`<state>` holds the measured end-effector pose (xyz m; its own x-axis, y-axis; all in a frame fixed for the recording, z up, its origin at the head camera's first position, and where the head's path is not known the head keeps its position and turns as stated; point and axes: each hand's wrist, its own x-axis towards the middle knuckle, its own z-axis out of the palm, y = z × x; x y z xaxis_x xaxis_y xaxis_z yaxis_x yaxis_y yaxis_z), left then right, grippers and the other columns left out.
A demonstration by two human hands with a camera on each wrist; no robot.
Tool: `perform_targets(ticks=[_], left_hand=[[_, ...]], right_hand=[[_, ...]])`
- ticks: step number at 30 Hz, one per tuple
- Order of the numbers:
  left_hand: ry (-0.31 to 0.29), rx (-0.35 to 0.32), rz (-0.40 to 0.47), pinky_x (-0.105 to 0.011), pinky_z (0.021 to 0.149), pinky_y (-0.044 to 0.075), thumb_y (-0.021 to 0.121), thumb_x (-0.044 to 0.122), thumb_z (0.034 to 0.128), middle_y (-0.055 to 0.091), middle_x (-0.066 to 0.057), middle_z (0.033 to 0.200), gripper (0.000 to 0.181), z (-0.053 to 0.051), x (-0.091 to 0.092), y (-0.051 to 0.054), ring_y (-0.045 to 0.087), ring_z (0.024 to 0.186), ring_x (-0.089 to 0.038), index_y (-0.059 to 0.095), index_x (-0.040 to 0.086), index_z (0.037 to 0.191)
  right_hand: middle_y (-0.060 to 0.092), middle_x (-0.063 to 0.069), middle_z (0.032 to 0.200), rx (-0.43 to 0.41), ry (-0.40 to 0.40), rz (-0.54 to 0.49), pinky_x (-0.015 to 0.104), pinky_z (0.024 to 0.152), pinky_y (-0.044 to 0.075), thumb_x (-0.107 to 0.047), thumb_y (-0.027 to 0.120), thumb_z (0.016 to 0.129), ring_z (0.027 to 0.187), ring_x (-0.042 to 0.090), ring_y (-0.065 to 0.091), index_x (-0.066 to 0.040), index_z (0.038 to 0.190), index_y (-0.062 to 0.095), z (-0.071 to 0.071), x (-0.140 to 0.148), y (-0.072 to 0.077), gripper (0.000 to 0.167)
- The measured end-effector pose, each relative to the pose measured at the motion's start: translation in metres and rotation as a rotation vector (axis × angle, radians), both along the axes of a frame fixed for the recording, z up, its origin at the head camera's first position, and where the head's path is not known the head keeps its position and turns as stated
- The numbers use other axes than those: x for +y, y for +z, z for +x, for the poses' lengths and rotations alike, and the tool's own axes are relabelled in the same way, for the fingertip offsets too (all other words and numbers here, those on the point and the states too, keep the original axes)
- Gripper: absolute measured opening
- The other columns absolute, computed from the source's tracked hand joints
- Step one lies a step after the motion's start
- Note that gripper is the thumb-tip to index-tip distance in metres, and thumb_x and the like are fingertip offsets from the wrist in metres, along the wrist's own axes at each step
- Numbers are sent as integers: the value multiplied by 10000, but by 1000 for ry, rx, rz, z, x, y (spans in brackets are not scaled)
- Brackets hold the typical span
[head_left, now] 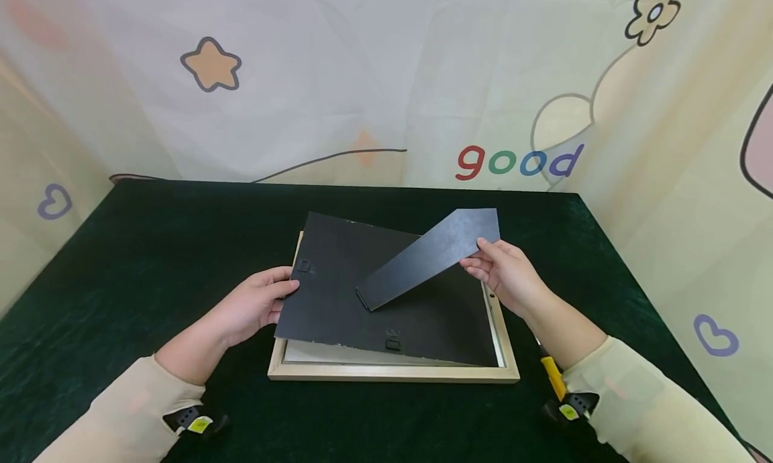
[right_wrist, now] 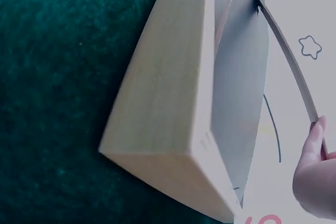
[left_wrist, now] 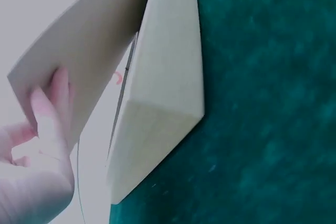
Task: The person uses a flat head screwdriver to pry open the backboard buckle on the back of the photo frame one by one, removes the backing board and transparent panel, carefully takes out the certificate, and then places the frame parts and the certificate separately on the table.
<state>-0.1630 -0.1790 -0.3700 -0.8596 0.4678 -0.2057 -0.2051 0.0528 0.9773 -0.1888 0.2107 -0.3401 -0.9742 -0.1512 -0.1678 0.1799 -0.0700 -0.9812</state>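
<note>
A light wooden picture frame (head_left: 392, 373) lies on the dark green cloth, its back side up. Over it a black backing board (head_left: 338, 302) is tilted, the left side raised and the lower right corner down inside the frame. My left hand (head_left: 256, 302) pinches the board's left edge, thumb on top and fingers beneath, as the left wrist view shows. From the board's middle a hinged easel stand (head_left: 431, 255) is swung up. My right hand (head_left: 504, 272) pinches the stand near its wide free end. Under the board a strip of white sheet (head_left: 338, 353) shows.
Green cloth (head_left: 151, 262) covers the table around the frame. Behind it hangs a pale printed curtain (head_left: 338, 80) that also runs down both sides. A yellow-handled object (head_left: 552, 377) lies partly hidden beside my right wrist.
</note>
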Motion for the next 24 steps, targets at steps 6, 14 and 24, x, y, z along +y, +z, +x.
perform_targets(ticks=[6, 14, 24], left_hand=[[16, -27, 123, -337, 826, 510, 393, 167, 1017, 641, -43, 1077, 425, 13, -4, -3, 654, 949, -202, 289, -65, 1357], [36, 41, 135, -315, 810, 515, 421, 224, 1009, 646, -23, 1051, 466, 28, -9, 1, 658, 929, -193, 288, -57, 1355], [51, 18, 208, -329, 812, 515, 395, 205, 1018, 653, -12, 1053, 255, 37, -28, 2, 652, 950, -182, 418, 93, 1247]], right_hand=[[615, 21, 888, -18, 1, 155, 206, 790, 498, -173, 466, 990, 833, 107, 652, 38, 1232, 376, -3, 1, -2, 333], [575, 213, 1099, 22, 65, 377, 249, 817, 501, -202, 473, 988, 875, 160, 628, 49, 1423, 249, -2, 10, -4, 549], [590, 105, 845, 66, 249, 840, 303, 763, 531, -176, 529, 960, 725, 197, 586, 54, 1390, 344, 3, 33, -11, 522]])
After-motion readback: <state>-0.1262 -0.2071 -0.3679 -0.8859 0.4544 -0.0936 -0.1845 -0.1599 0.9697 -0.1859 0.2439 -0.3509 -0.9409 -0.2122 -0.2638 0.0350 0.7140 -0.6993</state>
